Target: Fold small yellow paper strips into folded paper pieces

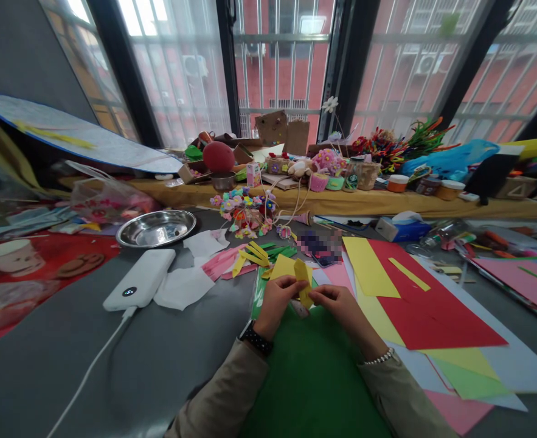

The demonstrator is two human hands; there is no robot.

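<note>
Between my two hands is a small folded piece of yellow paper (303, 281), held up above the table. My left hand (277, 299) pinches its left side, and my right hand (337, 304) pinches its lower right edge. Just behind it lies a flat yellow paper sheet (283, 266). Cut yellow paper strips (252, 255) rest farther back to the left, beside green paper strips (279, 250) and pink paper (222, 263). Under my forearms spreads a dark green surface (314, 377).
A white power bank (141, 280) with a cable and a steel plate (157, 227) are on the left. Red paper (436, 304) and other coloured sheets lie on the right, with a yellow strip (408, 274) on top. Bead flowers (245, 210) and a tissue box (402, 227) stand behind.
</note>
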